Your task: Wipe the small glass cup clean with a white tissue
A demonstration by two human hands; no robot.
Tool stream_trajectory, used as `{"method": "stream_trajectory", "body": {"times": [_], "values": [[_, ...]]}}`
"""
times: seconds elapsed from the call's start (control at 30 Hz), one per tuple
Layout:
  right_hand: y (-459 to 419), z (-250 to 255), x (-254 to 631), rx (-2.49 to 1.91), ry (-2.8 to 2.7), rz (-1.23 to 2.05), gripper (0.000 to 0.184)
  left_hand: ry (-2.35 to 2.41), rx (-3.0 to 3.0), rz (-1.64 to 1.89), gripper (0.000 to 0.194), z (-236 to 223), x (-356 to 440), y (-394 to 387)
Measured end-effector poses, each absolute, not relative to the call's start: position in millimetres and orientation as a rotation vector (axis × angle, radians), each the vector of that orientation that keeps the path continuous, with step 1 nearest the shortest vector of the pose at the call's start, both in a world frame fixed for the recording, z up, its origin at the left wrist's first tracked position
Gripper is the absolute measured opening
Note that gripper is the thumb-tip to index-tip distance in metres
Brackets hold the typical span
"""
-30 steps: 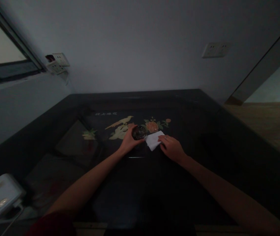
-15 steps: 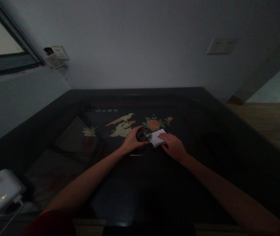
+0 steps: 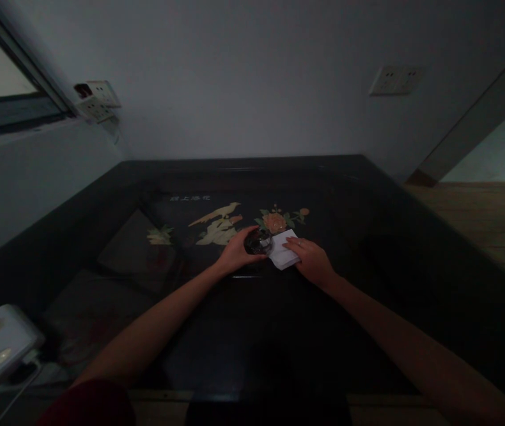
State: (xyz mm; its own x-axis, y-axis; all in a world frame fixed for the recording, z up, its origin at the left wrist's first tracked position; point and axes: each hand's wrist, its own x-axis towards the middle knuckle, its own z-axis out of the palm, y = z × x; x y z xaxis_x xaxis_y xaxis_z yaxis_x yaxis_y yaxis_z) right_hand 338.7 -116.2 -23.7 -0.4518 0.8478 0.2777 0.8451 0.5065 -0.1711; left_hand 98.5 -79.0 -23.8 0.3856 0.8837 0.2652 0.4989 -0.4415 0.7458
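In the dim head view, my left hand [image 3: 238, 251] is curled round the left side of a clear round glass vessel [image 3: 258, 242], thumb in front and fingers behind. The vessel is at the middle of a dark glossy table [image 3: 252, 331]; its exact kind is too dark to make out. My right hand [image 3: 313, 259] grips a folded white paper tissue [image 3: 284, 251], fingers on top and thumb below. The tissue's left edge meets the right side of the glass vessel.
A bird picture [image 3: 219, 223] and a flower picture [image 3: 275, 221] decorate the tabletop. At the lower left sits a white box-shaped device [image 3: 4, 346] with a cable. Wall sockets [image 3: 397, 80] are at the right, and a plug adapter [image 3: 95, 106] is near the window.
The white tissue shows a larger, more opened face and reaches a little lower beside the glass vessel. My left hand keeps its hold. The whole view has shifted slightly.
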Motion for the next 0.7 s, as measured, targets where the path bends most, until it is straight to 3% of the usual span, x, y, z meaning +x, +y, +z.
{"method": "stream_trajectory", "body": {"times": [0.27,0.7], "values": [[-117.5,-20.6,336.8,-1.427,-2.475,-0.04,0.054,1.188,2.113,0.875,0.083,-27.0,97.6,-78.0],[-111.8,-3.6,343.0,-1.54,-2.498,-0.051,0.043,1.132,2.103,0.875,0.089,-30.4,94.8,-74.3]]}}
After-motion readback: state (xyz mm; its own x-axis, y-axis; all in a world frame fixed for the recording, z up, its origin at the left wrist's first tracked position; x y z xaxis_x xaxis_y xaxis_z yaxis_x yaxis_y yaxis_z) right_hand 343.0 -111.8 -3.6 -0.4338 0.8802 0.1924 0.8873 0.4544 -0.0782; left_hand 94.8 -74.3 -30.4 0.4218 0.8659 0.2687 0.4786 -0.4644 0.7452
